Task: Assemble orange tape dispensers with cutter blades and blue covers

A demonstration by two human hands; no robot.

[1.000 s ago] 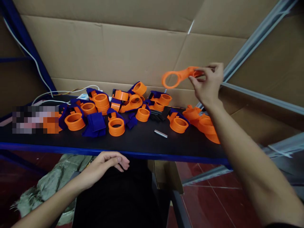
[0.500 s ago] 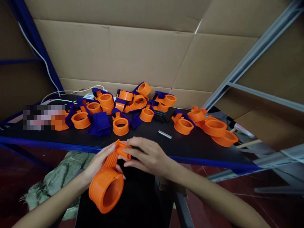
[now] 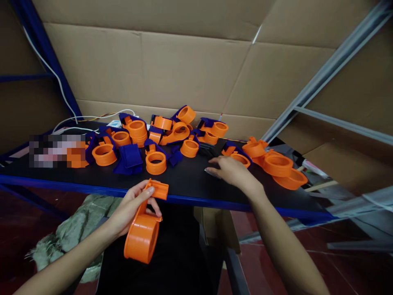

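My left hand (image 3: 133, 205) is closed around the narrow arm of an orange plastic tape dispenser body (image 3: 143, 237). Its round hub hangs down over my lap, while its squared end (image 3: 159, 190) points up and right near the table edge. My right hand (image 3: 231, 170) reaches over the black tabletop, fingers extended and slightly apart, thumb and fingertips at the small silver metal strip, which they mostly cover. Just behind that hand are black pieces (image 3: 207, 150) and an orange-and-blue tape dispenser (image 3: 240, 159), partly hidden by it.
Several orange-and-blue tape dispensers (image 3: 156, 163) crowd the back and left of the table (image 3: 181, 186). Blue plastic pieces (image 3: 130, 157) lie among them. Orange bodies (image 3: 278, 163) are piled at the right. Cardboard (image 3: 184, 69) walls the back; a metal frame (image 3: 319, 73) stands right.
My right hand has let go of the dispenser body and moved right and forward to the metal strip. The body has turned in my left hand, its hub now showing its side.
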